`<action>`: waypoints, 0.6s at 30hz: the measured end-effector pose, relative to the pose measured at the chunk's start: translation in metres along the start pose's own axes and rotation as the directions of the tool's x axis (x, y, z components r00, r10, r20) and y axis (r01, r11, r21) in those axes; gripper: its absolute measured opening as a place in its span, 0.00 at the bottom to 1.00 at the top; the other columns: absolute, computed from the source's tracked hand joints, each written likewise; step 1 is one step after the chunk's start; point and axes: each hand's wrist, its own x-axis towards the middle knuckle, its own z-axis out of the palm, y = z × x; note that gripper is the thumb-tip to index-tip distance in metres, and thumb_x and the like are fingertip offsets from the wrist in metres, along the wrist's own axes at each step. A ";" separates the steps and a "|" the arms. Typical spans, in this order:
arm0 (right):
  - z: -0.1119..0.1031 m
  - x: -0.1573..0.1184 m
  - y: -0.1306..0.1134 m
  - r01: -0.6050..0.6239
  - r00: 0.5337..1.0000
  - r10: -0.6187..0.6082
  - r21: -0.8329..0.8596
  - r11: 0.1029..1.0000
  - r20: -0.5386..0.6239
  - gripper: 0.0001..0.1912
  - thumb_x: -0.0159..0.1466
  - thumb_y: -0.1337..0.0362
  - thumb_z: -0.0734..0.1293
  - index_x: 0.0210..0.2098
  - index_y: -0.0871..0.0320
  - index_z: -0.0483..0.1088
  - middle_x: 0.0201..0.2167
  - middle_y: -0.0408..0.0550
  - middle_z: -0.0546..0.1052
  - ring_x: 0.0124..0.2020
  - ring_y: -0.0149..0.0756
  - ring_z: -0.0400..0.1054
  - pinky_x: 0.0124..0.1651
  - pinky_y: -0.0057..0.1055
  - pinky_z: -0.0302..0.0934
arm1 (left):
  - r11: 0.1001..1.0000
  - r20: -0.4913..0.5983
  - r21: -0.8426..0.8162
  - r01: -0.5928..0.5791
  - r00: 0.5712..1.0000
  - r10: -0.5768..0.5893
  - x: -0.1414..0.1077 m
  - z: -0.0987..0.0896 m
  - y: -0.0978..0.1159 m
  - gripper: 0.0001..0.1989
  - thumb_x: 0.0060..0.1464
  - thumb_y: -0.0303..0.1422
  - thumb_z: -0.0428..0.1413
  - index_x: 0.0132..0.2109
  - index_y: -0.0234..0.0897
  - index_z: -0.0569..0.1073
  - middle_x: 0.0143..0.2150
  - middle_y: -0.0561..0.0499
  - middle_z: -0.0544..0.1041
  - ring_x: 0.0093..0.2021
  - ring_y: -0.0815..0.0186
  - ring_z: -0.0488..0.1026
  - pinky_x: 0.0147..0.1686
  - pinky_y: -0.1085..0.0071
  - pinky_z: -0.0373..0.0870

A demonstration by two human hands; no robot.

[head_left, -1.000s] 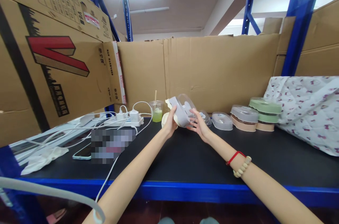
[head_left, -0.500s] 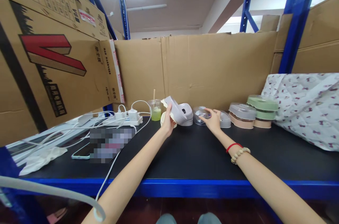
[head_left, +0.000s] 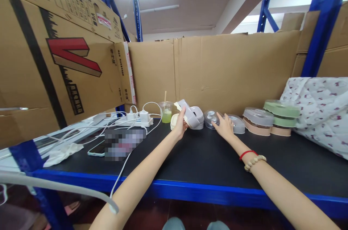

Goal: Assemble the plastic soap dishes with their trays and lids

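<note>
My left hand (head_left: 180, 124) is closed around a light-grey plastic piece (head_left: 190, 114), tilted, with a wavy edge. Grey plastic parts (head_left: 199, 125) stand just behind and right of it. Cream-coloured pieces (head_left: 173, 121) lie behind the left hand, partly hidden. My right hand (head_left: 225, 127) has its fingers apart, with the fingertips at the edge of a clear domed lid (head_left: 211, 119) on the shelf; whether they touch it I cannot tell. Another clear-lidded grey part (head_left: 237, 124) is partly covered by that hand.
To the right stand stacked grey-and-pink (head_left: 258, 121) and green-and-pink (head_left: 282, 116) boxes by a patterned cloth (head_left: 320, 110). On the left are a drink cup (head_left: 166, 113), a power strip (head_left: 136, 122), cables, a phone (head_left: 96, 149) and tissue (head_left: 63, 153). Cardboard (head_left: 231, 70) stands behind.
The view has shifted, moving the scene to the right. My right hand has lowered beside the clear lid, its fingers more spread. The left hand still holds the grey piece, now turned slightly.
</note>
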 end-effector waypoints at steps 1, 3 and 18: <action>-0.002 0.000 -0.004 0.013 1.000 -0.012 0.041 0.999 -0.029 0.24 0.56 0.55 0.64 0.49 0.59 0.70 0.52 0.65 0.67 0.54 0.61 0.60 0.51 0.59 0.55 | 1.000 0.001 0.005 -0.009 1.000 0.009 0.000 0.000 0.000 0.23 0.44 0.52 0.55 0.39 0.40 0.72 0.34 0.51 0.78 0.36 0.65 0.74 0.29 0.74 0.64; -0.007 -0.001 -0.017 0.090 0.994 -0.077 0.166 0.982 -0.080 0.25 0.59 0.50 0.60 0.50 0.57 0.70 0.51 0.62 0.67 0.55 0.57 0.60 0.52 0.58 0.55 | 1.000 0.003 0.010 -0.019 1.000 0.019 0.001 0.000 -0.001 0.25 0.42 0.54 0.56 0.40 0.40 0.72 0.33 0.51 0.78 0.34 0.65 0.75 0.27 0.75 0.64; -0.012 -0.033 -0.075 0.284 0.891 -0.436 0.589 0.757 0.130 0.21 0.57 0.45 0.63 0.36 0.57 0.72 0.31 0.48 0.74 0.32 0.38 0.68 0.33 0.35 0.67 | 0.993 0.096 -0.114 -0.004 0.995 0.015 0.005 -0.003 0.004 0.25 0.48 0.53 0.52 0.40 0.36 0.73 0.33 0.47 0.78 0.36 0.62 0.76 0.34 0.71 0.70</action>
